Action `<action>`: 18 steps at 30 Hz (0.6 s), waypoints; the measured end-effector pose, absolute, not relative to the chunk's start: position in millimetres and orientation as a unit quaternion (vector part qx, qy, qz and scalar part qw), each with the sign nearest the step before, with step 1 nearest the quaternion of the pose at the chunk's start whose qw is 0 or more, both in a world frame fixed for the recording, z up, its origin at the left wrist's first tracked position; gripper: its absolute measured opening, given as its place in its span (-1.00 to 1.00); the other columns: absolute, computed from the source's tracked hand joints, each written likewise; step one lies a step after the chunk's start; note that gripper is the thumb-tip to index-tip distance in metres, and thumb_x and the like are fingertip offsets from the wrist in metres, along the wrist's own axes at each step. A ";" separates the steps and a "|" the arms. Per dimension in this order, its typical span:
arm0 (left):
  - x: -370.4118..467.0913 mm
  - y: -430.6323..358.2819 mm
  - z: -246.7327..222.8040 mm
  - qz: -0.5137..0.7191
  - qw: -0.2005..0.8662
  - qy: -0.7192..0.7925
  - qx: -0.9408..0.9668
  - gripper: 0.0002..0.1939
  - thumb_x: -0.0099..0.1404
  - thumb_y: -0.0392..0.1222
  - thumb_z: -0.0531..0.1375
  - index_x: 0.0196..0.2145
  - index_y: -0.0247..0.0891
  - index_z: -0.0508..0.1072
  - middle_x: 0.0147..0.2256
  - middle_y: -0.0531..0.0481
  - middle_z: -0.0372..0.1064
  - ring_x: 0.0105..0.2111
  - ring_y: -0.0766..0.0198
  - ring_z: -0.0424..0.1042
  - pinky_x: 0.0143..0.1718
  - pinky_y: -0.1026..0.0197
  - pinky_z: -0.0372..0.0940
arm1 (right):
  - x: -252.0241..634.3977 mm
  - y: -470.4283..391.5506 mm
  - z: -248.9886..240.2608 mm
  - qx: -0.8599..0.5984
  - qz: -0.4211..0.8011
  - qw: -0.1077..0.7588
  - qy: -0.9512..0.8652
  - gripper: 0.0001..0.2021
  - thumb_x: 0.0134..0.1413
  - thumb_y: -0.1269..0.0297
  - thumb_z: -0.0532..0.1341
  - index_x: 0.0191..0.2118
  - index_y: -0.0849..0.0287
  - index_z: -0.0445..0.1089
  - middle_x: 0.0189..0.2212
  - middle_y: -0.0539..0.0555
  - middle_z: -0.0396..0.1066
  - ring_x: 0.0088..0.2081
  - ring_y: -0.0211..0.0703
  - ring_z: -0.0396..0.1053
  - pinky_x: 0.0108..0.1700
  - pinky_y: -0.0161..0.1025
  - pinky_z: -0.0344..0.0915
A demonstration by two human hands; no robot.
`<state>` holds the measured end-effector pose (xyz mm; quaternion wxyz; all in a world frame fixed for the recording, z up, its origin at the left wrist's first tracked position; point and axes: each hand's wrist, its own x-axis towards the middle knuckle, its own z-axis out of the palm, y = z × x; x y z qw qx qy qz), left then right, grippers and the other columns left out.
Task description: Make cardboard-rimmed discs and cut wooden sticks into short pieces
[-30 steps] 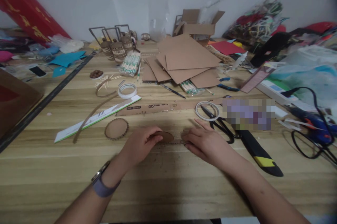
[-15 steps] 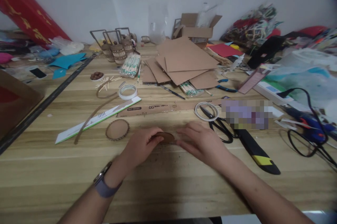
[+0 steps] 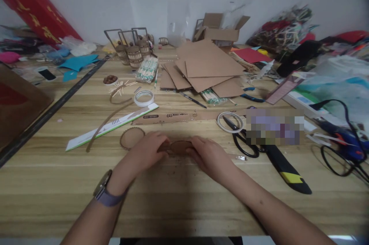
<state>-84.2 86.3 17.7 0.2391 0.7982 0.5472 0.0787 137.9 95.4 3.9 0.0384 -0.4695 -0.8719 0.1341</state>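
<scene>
A small round cardboard disc (image 3: 180, 147) is held low over the wooden table between both hands. My left hand (image 3: 150, 149) pinches its left side, along with what looks like a brown strip. On the disc's right edge the fingers of my right hand (image 3: 209, 154) are closed. A thin strip with a shiny end (image 3: 241, 158) sticks out to the right from behind my right hand. Left of my left hand lies a cardboard ring with a ridged rim (image 3: 132, 138), partly covered by that hand.
Black scissors (image 3: 246, 143), a tape roll (image 3: 230, 122) and a black-yellow handle (image 3: 288, 172) lie at right. Behind are a white tape roll (image 3: 144, 98), a long cardboard strip (image 3: 178, 116) and stacked cardboard (image 3: 213, 60). A white-green strip (image 3: 112, 126) lies at left.
My right hand has closed on the disc's right edge, and my left hand has shifted slightly left. The strip with the shiny end now shows at right. The view has shifted slightly.
</scene>
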 end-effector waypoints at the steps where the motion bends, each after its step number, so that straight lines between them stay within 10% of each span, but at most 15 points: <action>1: -84.6 86.0 17.0 0.069 0.238 0.546 0.800 -0.80 0.21 -0.35 0.14 -0.21 -0.28 0.50 -0.17 -0.13 0.51 -0.16 0.03 0.42 -0.13 0.11 0.25 | 138.9 95.6 3.2 -0.466 0.130 0.043 -0.874 -0.92 0.30 0.36 0.15 -0.22 0.20 0.38 -0.31 0.15 0.51 -0.26 -0.01 0.46 -0.32 -0.23 0.12; 18: -76.8 87.9 11.3 0.053 0.227 0.530 0.815 -0.78 0.29 -0.35 0.09 -0.29 -0.29 0.56 -0.29 -0.10 0.54 -0.27 0.11 0.45 -0.26 0.17 0.25 | 144.9 98.5 -7.0 -0.435 0.110 0.079 -0.890 -0.92 0.28 0.37 0.15 -0.27 0.18 0.36 -0.32 0.12 0.51 -0.29 -0.04 0.42 -0.28 -0.21 0.11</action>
